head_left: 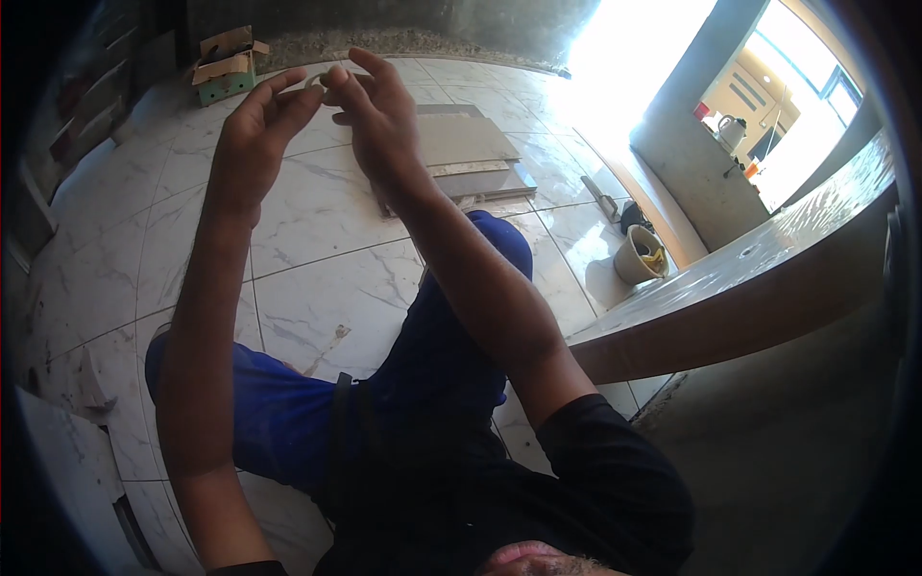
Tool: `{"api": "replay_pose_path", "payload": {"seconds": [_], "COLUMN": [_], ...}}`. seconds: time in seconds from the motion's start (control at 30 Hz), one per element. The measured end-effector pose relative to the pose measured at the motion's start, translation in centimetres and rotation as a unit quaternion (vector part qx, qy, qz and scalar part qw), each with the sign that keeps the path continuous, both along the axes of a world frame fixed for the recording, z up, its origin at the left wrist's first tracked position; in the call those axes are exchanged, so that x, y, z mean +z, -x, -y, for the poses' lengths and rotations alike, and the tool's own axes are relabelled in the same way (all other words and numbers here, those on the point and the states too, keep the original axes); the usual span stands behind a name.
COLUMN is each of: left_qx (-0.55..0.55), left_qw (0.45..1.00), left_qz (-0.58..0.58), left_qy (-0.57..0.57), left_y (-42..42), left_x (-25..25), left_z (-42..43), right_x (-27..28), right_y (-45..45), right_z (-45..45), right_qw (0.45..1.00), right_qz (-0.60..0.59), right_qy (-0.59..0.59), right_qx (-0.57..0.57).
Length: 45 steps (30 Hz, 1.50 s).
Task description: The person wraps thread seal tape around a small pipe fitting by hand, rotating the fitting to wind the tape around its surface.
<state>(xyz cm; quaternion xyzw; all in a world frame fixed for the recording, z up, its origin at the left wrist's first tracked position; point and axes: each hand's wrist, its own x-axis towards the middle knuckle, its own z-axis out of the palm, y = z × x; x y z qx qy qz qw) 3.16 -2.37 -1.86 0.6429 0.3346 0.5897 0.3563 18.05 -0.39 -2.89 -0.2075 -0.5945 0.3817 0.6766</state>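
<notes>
Both hands are raised in front of me, close together. My left hand (257, 130) has its thumb and fingertips closed on a small pale curved piece (315, 83), which looks like a ring or a bit of strip. My right hand (380, 120) pinches the other side of it with thumb and forefinger, its other fingers loosely bent. The piece is too small to name. Beyond my right wrist, flat grey-beige tiles (471, 140) lie stacked on the marble-patterned floor (317, 298). My blue-trousered legs (442, 298) are bent beneath my arms.
An open cardboard box (227, 69) stands at the back left. On the right are a bucket (636, 257), a trowel-like tool (603, 202) and a long board-like slab (749, 259). A kettle (732, 131) sits on a ledge beyond. Debris (331, 348) lies near my legs.
</notes>
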Motion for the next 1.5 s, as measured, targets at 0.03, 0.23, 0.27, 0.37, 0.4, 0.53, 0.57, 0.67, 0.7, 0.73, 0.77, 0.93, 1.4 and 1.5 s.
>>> {"api": "replay_pose_path", "payload": {"seconds": [0.03, 0.23, 0.27, 0.37, 0.4, 0.53, 0.57, 0.67, 0.7, 0.73, 0.77, 0.93, 1.4, 1.5], "left_qx": [0.001, 0.005, 0.0, -0.001, 0.008, 0.015, 0.011, 0.015, 0.019, 0.022, 0.026, 0.041, 0.007, 0.012], "left_qw": [1.0, 1.0, 1.0, 0.999, 0.998, 0.997, 0.997, 0.997, 0.998, 0.998, 0.998, 0.998, 1.0, 0.999], "left_qz": [-0.017, -0.028, -0.025, 0.037, 0.047, 0.067, 0.066, 0.064, 0.06, 0.056, 0.051, 0.037, -0.008, 0.013], "left_qy": [-0.002, -0.012, -0.014, -0.031, -0.034, -0.04, -0.039, -0.038, -0.025, -0.011, 0.002, -0.016, -0.03, -0.04], "left_y": [0.1, 0.3, 0.2, 0.0, 0.0, 0.1, 0.1, -0.1, 0.1, 0.2, 0.3, 0.6, 0.1, 0.3], "left_x": [-0.1, -0.2, -0.2, 0.1, 0.2, 0.4, 0.3, 0.0, 0.1, 0.1, 0.2, 0.3, 0.1, 0.1], "left_z": [-0.2, -0.5, -0.4, -0.4, -0.3, -0.1, -0.1, -0.3, -0.4, -0.4, -0.4, -0.5, -0.4, -0.4], "right_x": [0.1, 0.2, 0.2, -0.3, -0.4, -0.7, -0.7, -0.3, 0.0, 0.1, 0.1, -0.2, 0.3, 0.1], "right_y": [-0.1, -0.1, -0.1, 0.1, 0.2, 0.3, 0.3, 0.3, 0.2, 0.1, 0.0, -0.2, -0.1, 0.1], "right_z": [0.2, 0.1, 0.0, -0.4, -0.5, -0.6, -0.6, -0.2, 0.0, 0.2, 0.1, -0.1, 0.4, 0.1], "right_qw": [1.0, 0.999, 0.999, 0.999, 0.999, 0.998, 0.998, 0.998, 0.999, 0.999, 0.998, 0.995, 0.999, 0.999], "right_qz": [0.003, 0.037, 0.035, 0.033, 0.033, 0.065, 0.061, 0.053, 0.053, 0.053, 0.066, 0.093, 0.033, 0.04], "right_qy": [0.001, -0.002, -0.006, -0.016, -0.018, -0.006, -0.009, -0.009, -0.003, 0.004, -0.002, -0.011, -0.005, -0.012], "right_qx": [0.002, -0.014, -0.009, 0.006, 0.011, 0.016, 0.016, 0.015, 0.012, 0.009, 0.001, -0.019, -0.001, 0.013]}}
